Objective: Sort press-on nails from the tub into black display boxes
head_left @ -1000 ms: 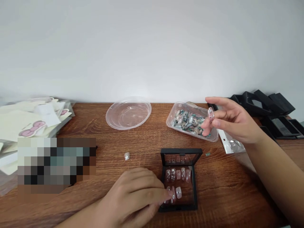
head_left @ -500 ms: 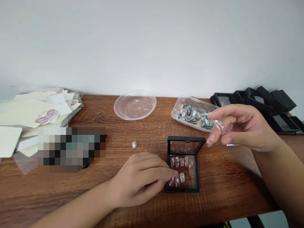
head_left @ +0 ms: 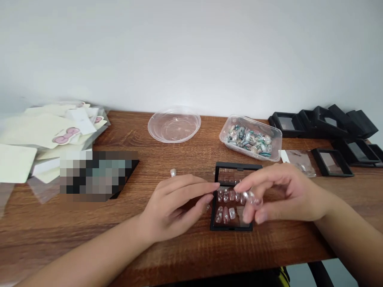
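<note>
A small black display box (head_left: 231, 227) lies open near the table's front edge, with two rows of pinkish press-on nails (head_left: 226, 214) inside. My left hand (head_left: 176, 205) rests beside the box's left side, fingers loosely curled, fingertips at its left edge, holding nothing I can see. Over the box's right half hovers my right hand (head_left: 281, 197), pinching one clear glittery nail (head_left: 249, 196) between thumb and fingers. A single loose nail (head_left: 172, 172) lies on the wood to the left of the box.
Behind the box sit a clear round lid (head_left: 174, 124) and a clear tub of greenish nails (head_left: 251, 138). Several black boxes (head_left: 326, 123) crowd the back right, a clear bag (head_left: 301, 160) beside them. Cream cards (head_left: 44, 137) pile at the left. The wooden table's edge (head_left: 209, 267) runs close below.
My right hand has come down and left from near the tub to above the open box, still pinching the nail. My left hand's fingertips have drawn back from the lower nails to the box's left edge.
</note>
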